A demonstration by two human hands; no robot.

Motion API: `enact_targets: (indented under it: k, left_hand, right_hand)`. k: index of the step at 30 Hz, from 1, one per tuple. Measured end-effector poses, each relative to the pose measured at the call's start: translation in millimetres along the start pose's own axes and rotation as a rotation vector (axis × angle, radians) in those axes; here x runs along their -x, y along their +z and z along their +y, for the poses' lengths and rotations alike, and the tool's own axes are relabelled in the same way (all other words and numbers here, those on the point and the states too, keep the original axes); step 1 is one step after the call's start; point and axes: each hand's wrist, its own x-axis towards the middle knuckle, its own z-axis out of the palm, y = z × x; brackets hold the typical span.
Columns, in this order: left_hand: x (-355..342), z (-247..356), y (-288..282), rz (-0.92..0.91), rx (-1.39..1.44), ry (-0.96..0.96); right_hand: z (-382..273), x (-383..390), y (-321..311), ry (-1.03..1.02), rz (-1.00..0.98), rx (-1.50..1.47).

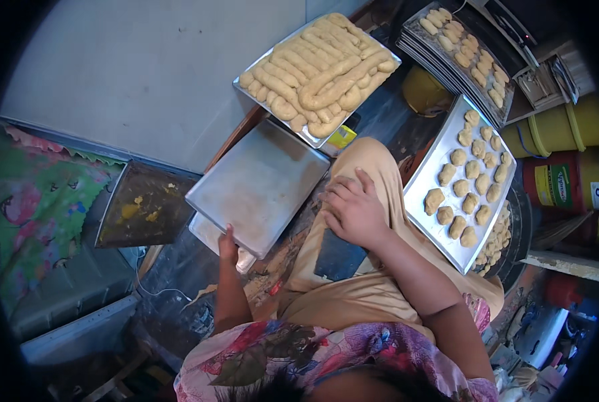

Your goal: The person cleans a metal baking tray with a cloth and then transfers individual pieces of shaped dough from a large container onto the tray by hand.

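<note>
My left hand (pixel 228 242) grips the near edge of a bare metal baking tray (pixel 259 184), its thumb over the rim and the other fingers hidden underneath. Spread fingers of my right hand (pixel 357 209) rest on my tan-clad knee, holding nothing. Beyond the bare tray, long ropes of dough (pixel 316 67) lie packed side by side on another metal tray (pixel 240 82). To my right, a tilted silver tray (pixel 416 204) carries several rows of small dough lumps (pixel 472 167). A dark flat piece (pixel 341 254) lies on my lap.
At the far right, shaped dough pieces sit on the top of a stack of dark trays (pixel 440 63). Yellow buckets (pixel 561 127) and a red container (pixel 553 181) stand beside it. More dough bits (pixel 497 241) fill a round dark pan. A stained board (pixel 145 208) leans left.
</note>
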Motion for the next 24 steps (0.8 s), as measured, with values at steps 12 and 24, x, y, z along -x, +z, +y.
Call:
enact_targets:
  k: [12,24]
  left_hand:
    - [193,307,47,0.038,-0.649,0.428]
    - [319,359,195,-0.119,-0.192,1.114]
  right_hand:
    - [39,35,-26,-0.031,-0.008,-0.504]
    - [88,69,-188,0.311,0.335,-1.504]
